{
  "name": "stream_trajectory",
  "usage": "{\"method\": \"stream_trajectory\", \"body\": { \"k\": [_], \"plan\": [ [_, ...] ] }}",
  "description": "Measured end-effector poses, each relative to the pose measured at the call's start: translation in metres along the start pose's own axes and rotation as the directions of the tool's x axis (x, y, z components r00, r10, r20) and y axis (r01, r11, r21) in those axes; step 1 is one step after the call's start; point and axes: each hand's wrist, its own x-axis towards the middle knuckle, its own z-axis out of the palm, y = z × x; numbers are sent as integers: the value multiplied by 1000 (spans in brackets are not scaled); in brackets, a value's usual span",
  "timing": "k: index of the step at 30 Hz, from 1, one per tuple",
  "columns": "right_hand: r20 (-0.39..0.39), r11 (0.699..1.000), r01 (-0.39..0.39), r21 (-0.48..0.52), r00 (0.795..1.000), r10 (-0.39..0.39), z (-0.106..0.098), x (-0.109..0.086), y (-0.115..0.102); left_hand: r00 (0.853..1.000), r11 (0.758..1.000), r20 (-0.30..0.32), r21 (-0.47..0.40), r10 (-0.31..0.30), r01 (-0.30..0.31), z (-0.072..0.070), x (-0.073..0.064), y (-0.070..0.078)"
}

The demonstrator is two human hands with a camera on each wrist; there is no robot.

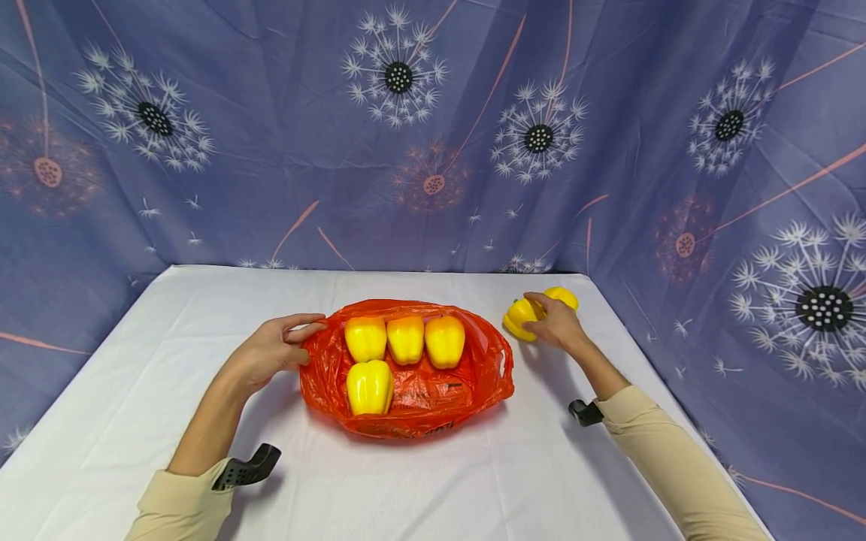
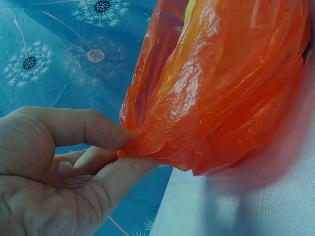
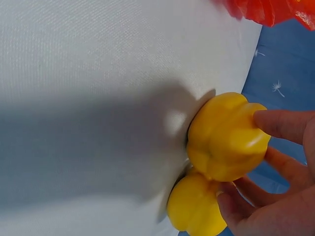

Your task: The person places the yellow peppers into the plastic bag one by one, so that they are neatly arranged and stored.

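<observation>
An orange-red plastic bag point(image 1: 433, 394) lies spread with its mouth upward on the table. Inside it, three yellow bell peppers point(image 1: 405, 340) form a back row and one more bell pepper point(image 1: 370, 387) sits in front at the left. My left hand point(image 1: 274, 353) pinches the bag's left edge between thumb and fingers, as the left wrist view shows close up. To the right of the bag, my right hand point(image 1: 558, 323) has its thumb and fingers around a yellow bell pepper point(image 3: 229, 137) on the table. Another bell pepper point(image 3: 197, 206) touches it, partly hidden behind the hand.
A white cloth covers the table point(image 1: 406, 488). Blue curtains point(image 1: 271, 135) with dandelion prints hang behind and on the right side. A black wrist mount point(image 1: 246, 467) projects from the left sleeve, another black mount point(image 1: 585, 412) from the right.
</observation>
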Motion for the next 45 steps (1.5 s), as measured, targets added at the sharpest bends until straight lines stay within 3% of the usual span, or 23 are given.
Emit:
{"method": "stream_trajectory", "body": {
  "k": [12,33,45],
  "plan": [
    [8,999,-47,20,999,47,-2,-1,0,1000,1000,5,-4,-3,3,0,0,1],
    [36,1000,1,13,999,-1,-5,-4,2,1000,1000,-5,14,0,0,0,-1,1],
    [62,999,-31,19,998,29,-3,-3,5,1000,1000,-4,11,-4,4,1,0,0]
  ]
}}
